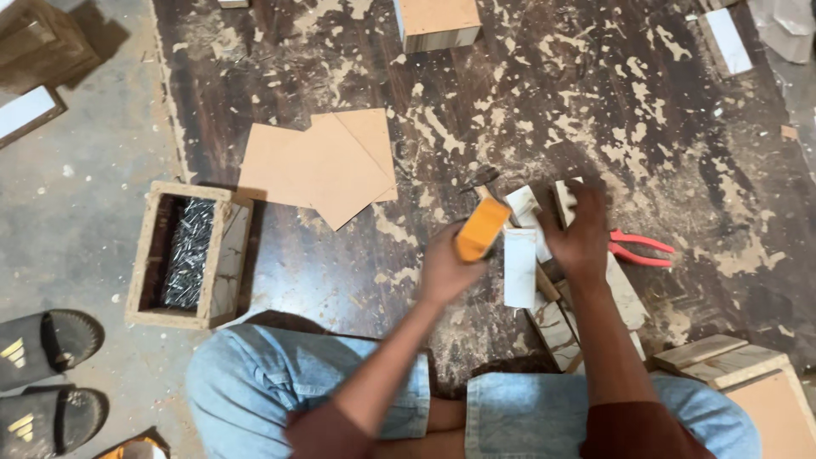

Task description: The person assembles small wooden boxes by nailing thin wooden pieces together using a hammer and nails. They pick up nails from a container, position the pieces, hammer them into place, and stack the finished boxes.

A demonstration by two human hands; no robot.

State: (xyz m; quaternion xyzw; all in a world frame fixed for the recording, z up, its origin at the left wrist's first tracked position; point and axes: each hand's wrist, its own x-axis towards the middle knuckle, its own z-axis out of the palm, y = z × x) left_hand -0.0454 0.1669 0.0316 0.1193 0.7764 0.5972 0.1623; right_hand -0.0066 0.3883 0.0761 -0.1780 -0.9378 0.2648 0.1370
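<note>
My left hand (442,270) grips the orange handle of a hammer (481,228), whose dark head points up and away over the worn dark board. My right hand (580,231) lies fingers spread on top of a small white-faced wooden piece (564,195). Between the two hands stands a white rectangular strip (519,268). More white-laminated wood pieces (557,327) lie below my right forearm. My knees in light blue jeans fill the bottom of the view.
Red-handled pliers (639,247) lie just right of my right hand. Brown square boards (323,166) lie fanned at centre left. A wooden box of nails (187,252) stands at left, sandals (47,374) at bottom left, wooden boxes (435,21) at top and bottom right.
</note>
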